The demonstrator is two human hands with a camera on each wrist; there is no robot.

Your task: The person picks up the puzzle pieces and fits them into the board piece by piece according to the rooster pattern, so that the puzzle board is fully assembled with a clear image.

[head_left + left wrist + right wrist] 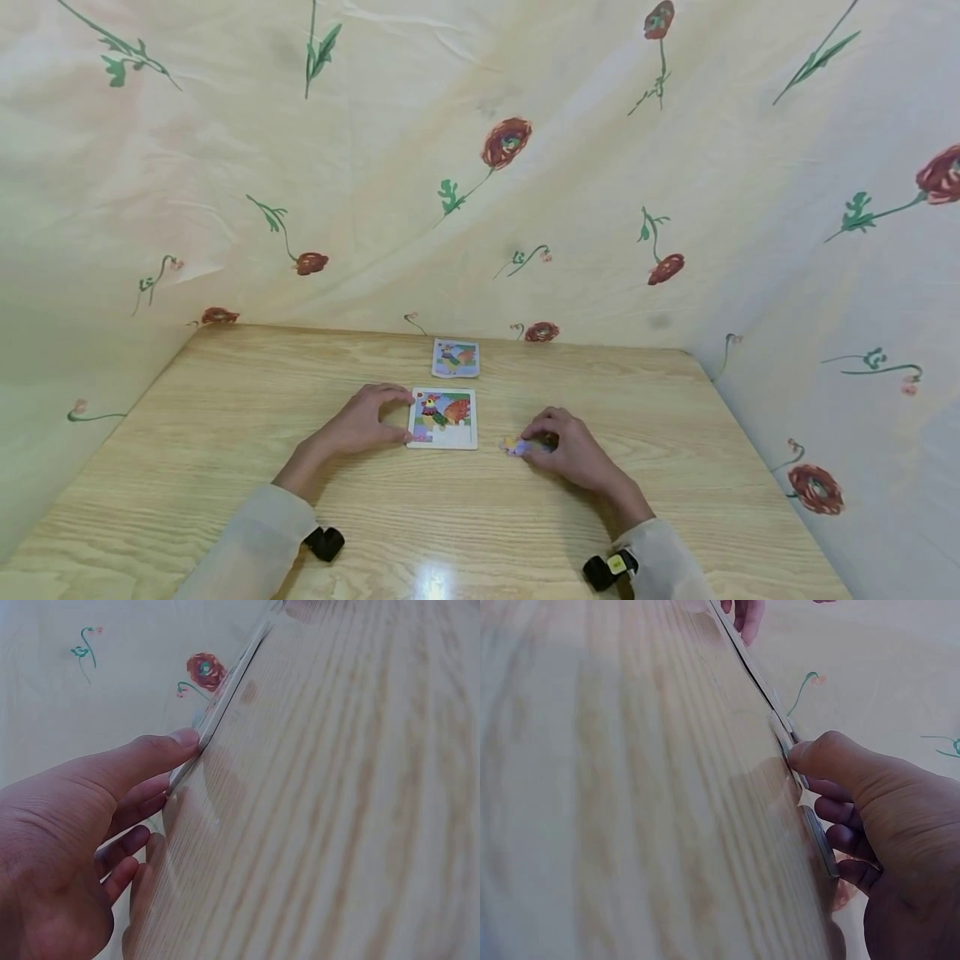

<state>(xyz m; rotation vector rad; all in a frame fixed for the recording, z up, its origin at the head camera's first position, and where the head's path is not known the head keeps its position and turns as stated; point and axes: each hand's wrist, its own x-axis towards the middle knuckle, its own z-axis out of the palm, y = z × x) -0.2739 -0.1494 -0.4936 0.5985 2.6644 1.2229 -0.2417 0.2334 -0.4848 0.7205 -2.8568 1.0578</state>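
Observation:
A square puzzle board (450, 442) with a white rim lies flat on the table, showing a rooster picture. Part of its lower area is bare white. My left hand (367, 423) holds its left edge, fingers near the top corner and thumb near the bottom one. In the left wrist view the thumb (176, 742) touches the board's edge. To the right of the board, my right hand (566, 448) pinches at purple and yellow puzzle pieces (515, 447), which it partly covers. Another piece (821, 841) lies by its lower fingers in the right wrist view.
Behind the board lies a small card (455, 358) with the same rooster picture. The wooden table (262, 375) meets flower-printed cloth (375, 167) at the back and sides. A black wrist camera (325, 543) sits at the left cuff, another (600, 573) at the right.

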